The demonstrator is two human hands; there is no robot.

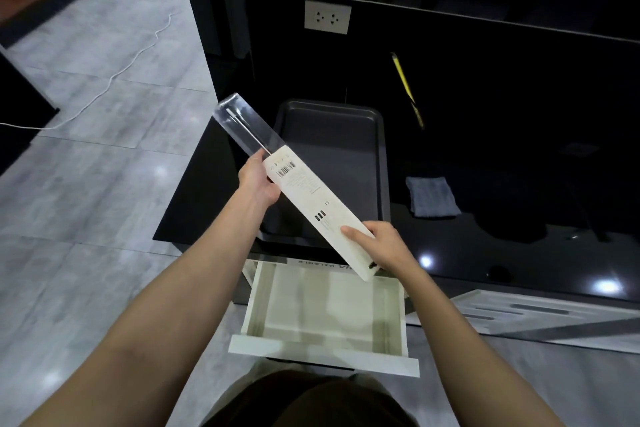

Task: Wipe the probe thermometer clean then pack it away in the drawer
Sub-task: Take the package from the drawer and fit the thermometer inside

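Note:
Both hands hold a long thermometer package (304, 191) slantwise above the counter's front edge. Its upper end is a clear plastic sleeve with the thin metal probe (247, 130) showing inside; its lower part is a white card with a barcode. My left hand (258, 180) grips the package's left side near the barcode. My right hand (384, 246) holds the lower end. Below them a white drawer (322, 354) stands pulled out, with nothing visible inside. A folded grey-blue cloth (431, 196) lies on the black counter to the right.
A dark baking tray (379, 135) sits on the black counter behind the package. A yellow-and-black pen-like tool (407, 90) lies further back. A white socket (327, 17) is on the back panel. A white cutlery insert (540, 314) is at the right, a white cable (104, 90) on the grey floor.

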